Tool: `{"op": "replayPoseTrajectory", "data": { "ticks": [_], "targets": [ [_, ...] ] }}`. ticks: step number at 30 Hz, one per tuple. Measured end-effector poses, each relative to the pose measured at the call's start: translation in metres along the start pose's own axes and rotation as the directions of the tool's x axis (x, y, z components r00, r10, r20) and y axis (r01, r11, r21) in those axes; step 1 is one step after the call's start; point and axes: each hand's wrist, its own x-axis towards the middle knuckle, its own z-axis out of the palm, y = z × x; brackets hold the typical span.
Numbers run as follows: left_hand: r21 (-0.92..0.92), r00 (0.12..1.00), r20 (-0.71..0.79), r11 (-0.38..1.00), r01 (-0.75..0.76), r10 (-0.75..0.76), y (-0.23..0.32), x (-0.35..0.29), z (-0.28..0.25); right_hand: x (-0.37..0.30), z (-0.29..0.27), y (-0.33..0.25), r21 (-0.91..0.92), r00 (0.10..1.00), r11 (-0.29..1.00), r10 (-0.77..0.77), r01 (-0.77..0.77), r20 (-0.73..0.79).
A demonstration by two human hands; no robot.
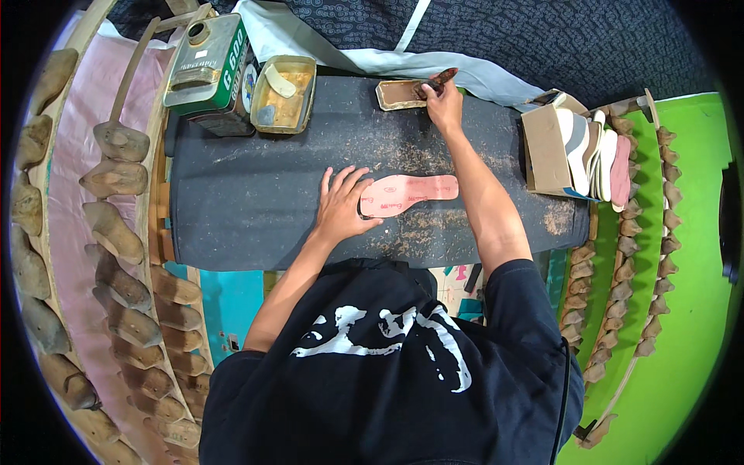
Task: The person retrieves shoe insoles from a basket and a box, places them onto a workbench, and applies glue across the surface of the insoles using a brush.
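A pink insole (407, 194) with red printing lies flat on the dark-covered table, its wide end to the left. My left hand (341, 203) rests at that wide end, fingers spread, the thumb touching its lower edge. Farther off to the right, my right hand (445, 107) is closed round a dark, stained brush (443, 77). The brush's lower end is over or in a small rectangular tub (401, 104) with brown, crusted walls. How deep the bristles reach into the tub I cannot tell.
At the far left stand a green and silver metal can (208, 74) and a yellowish tray (308, 97) holding a pale piece. A cardboard box (546, 147) of insoles sits at the right edge. Racks of wooden shoe lasts (116, 225) flank the table, whose cover (232, 201) carries dried residue.
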Motion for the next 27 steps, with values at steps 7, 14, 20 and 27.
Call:
{"op": "replayPoseTrajectory", "data": {
  "ticks": [7, 14, 20, 27],
  "targets": [
    [0.009, 1.000, 0.017, 1.000, 0.015, -0.015, 0.001, 0.004, -0.001, 0.002, -0.001, -0.003, -0.001, 1.000, 1.000, 0.026, -0.026, -0.004],
    [0.013, 1.000, 0.020, 1.000, 0.023, -0.024, 0.002, 0.001, -0.002, 0.004, 0.000, -0.002, -0.020, 0.999, 0.999, 0.032, -0.032, 0.039],
    [0.018, 0.999, 0.048, 1.000, 0.011, -0.012, 0.004, 0.003, 0.000, -0.003, -0.003, 0.015, 0.500, 0.962, 0.840, 0.269, -0.210, -0.049],
    [0.012, 0.999, 0.015, 0.999, 0.031, -0.031, -0.004, 0.003, 0.006, -0.095, -0.064, -0.009, 0.785, 0.760, 0.128, 0.385, -0.606, 0.524]
  ]
}}
